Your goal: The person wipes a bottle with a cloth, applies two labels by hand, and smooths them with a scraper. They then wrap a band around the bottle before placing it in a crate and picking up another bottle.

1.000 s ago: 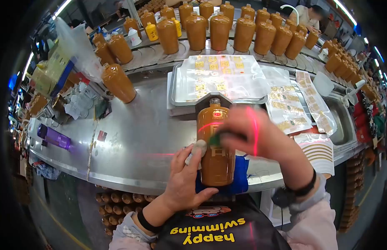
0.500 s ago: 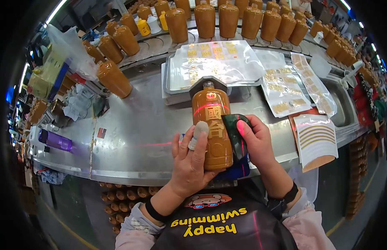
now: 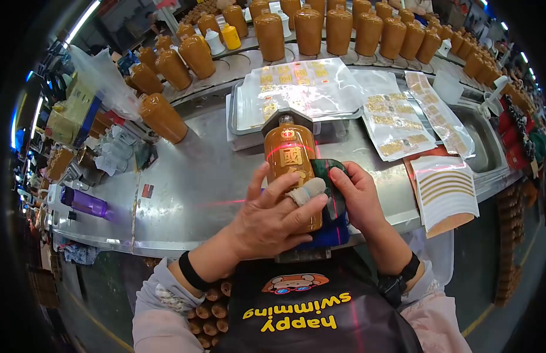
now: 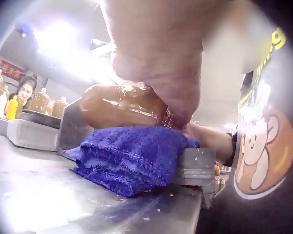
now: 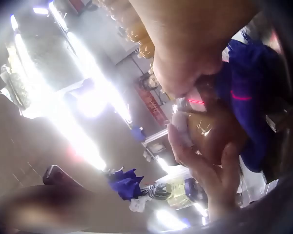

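Head view: one brown bottle (image 3: pixel 289 141), lying on blue cloth (image 3: pixel 335 233); left hand (image 3: pixel 273 217) spread across it, right hand (image 3: pixel 360 197) pinching a green pad (image 3: pixel 327 169) at its side; a dragging touch over the gold characters (image 3: pixel 291 156) could skew them.

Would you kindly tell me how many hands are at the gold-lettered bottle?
2: the left hand, across the bottle, and the right hand, pinching a dark green pad at its side.

Glossy bottle (image 3: pixel 290 156), perhaps glazed ceramic; rough blue cloth (image 4: pixel 129 156); shiny metal table (image 3: pixel 184 182).
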The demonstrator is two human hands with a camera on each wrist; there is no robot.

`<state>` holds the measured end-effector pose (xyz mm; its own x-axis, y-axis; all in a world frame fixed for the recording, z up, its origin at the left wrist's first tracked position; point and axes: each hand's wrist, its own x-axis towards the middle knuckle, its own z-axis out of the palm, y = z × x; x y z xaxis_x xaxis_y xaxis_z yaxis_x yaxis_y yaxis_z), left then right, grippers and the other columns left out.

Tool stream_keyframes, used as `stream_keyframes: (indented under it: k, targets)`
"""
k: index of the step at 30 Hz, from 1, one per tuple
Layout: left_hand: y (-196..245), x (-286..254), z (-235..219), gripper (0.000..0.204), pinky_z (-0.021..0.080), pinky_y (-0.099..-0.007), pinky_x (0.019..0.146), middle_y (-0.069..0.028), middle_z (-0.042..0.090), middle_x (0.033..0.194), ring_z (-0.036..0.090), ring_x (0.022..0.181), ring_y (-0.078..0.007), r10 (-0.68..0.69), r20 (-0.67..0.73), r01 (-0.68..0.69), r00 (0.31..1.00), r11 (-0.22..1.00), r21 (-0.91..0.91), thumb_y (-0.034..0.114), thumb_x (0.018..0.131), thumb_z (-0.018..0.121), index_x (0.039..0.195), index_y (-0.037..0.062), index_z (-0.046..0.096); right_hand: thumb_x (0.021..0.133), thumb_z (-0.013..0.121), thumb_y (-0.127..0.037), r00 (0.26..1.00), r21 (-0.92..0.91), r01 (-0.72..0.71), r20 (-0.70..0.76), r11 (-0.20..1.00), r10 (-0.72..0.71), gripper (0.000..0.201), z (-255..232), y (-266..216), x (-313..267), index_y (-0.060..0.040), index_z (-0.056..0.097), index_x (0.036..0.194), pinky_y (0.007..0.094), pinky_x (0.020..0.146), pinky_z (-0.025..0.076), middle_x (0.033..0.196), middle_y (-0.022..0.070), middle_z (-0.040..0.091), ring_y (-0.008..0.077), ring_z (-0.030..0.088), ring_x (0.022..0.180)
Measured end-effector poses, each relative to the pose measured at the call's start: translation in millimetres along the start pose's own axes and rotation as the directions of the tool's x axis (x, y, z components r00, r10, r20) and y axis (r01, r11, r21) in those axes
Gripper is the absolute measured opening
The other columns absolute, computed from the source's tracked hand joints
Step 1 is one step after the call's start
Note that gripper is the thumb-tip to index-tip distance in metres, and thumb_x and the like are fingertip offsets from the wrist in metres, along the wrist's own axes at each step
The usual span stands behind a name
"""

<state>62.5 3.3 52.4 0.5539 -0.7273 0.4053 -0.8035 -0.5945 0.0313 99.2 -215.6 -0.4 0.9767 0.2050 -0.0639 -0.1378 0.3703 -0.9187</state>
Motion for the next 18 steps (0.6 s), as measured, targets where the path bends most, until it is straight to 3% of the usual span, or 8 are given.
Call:
stream_keyframes:
  k: [6,8,9,10,13,16,17,18]
  targets:
    - [-11,-6,2,0.074,0.005,-0.0569,0.118,-0.0069,0.068,0.113,0.036,0.135,-0.0314,-0.179,-0.12,0.171,0.976,0.982,-0.081,0.067,0.087,0.051,0.14,0.0143,0.052,0.092,0.069,-0.014,0.998,-0.24,0.063,0.036,0.969,-0.056,0.016,-7,-23,9,-0.0045,0.065,0.105,0.0252,0.07,0.049,0.09,0.0019,0.066,0.0087,0.061,0.079]
    - [4,-15,3,0.078,0.008,-0.0582,0.117,-0.0127,0.065,0.119,0.036,0.136,-0.0352,-0.192,-0.127,0.183,0.973,0.98,-0.075,0.061,0.086,0.059,0.144,0.0098,0.046,0.086,0.072,-0.01,0.847,-0.664,0.503,0.249,0.554,-0.47,0.019,-1,-40,14,-0.0069,0.067,0.103,0.0266,0.068,0.049,0.085,0.0042,0.065,0.0151,0.062,0.076]
    - [14,-21,7,0.081,0.009,-0.0589,0.116,-0.0149,0.063,0.122,0.035,0.135,-0.0371,-0.267,-0.169,0.254,0.949,0.962,-0.099,0.058,0.084,0.063,0.145,0.0078,0.043,0.083,0.074,-0.008,0.697,-0.751,0.627,0.42,0.209,-0.582,0.021,3,-51,14,-0.008,0.067,0.102,0.0273,0.067,0.049,0.083,0.0054,0.064,0.0183,0.062,0.074]
    - [23,-27,15,0.085,0.01,-0.0596,0.116,-0.017,0.06,0.125,0.035,0.135,-0.0389,-0.339,-0.208,0.319,0.918,0.94,-0.126,0.054,0.082,0.067,0.146,0.0058,0.04,0.074,0.077,-0.003,0.614,-0.689,0.719,0.567,0.092,-0.55,0.028,14,-66,8,-0.0097,0.069,0.1,0.0326,0.068,0.049,0.081,0.009,0.06,0.0279,0.061,0.075]
    - [38,-33,29,0.101,0.014,-0.0636,0.112,-0.0231,0.053,0.132,0.035,0.133,-0.0452,-0.532,-0.223,0.488,0.817,0.844,-0.222,0.042,0.075,0.079,0.149,-0.0026,0.028,0.076,0.076,-0.013,0.574,-0.454,0.794,0.779,0.404,-0.252,0.022,33,-82,18,-0.0078,0.066,0.095,0.0409,0.066,0.049,0.08,0.0134,0.061,0.0322,0.063,0.074]
    - [39,-34,39,0.1,0.015,-0.0651,0.11,-0.0221,0.05,0.134,0.036,0.131,-0.0447,-0.586,-0.196,0.552,0.786,0.809,-0.203,0.044,0.077,0.076,0.15,-0.0041,0.027,0.083,0.069,-0.021,0.717,-0.611,0.697,0.588,0.375,-0.376,0.019,48,-77,68,-0.0042,0.065,0.091,0.042,0.064,0.05,0.08,0.0178,0.062,0.0347,0.063,0.071]
    - [39,-35,36,0.099,0.015,-0.0651,0.11,-0.0217,0.052,0.132,0.037,0.13,-0.0446,-0.581,-0.182,0.554,0.794,0.813,-0.18,0.044,0.078,0.076,0.15,-0.0042,0.027,0.079,0.069,-0.018,0.562,-0.667,0.744,0.597,0.036,-0.573,0.013,55,-85,78,-0.0067,0.063,0.083,0.0407,0.06,0.048,0.076,0.0139,0.059,0.0322,0.061,0.067]
    - [40,-34,31,0.099,0.015,-0.0652,0.11,-0.0214,0.053,0.13,0.038,0.129,-0.0445,-0.575,-0.167,0.554,0.801,0.817,-0.158,0.045,0.079,0.075,0.15,-0.0042,0.028,0.076,0.069,-0.017,0.473,-0.621,0.768,0.715,-0.156,-0.515,0.012,59,-90,71,-0.0088,0.061,0.08,0.0401,0.058,0.046,0.074,0.0115,0.057,0.0304,0.06,0.065]
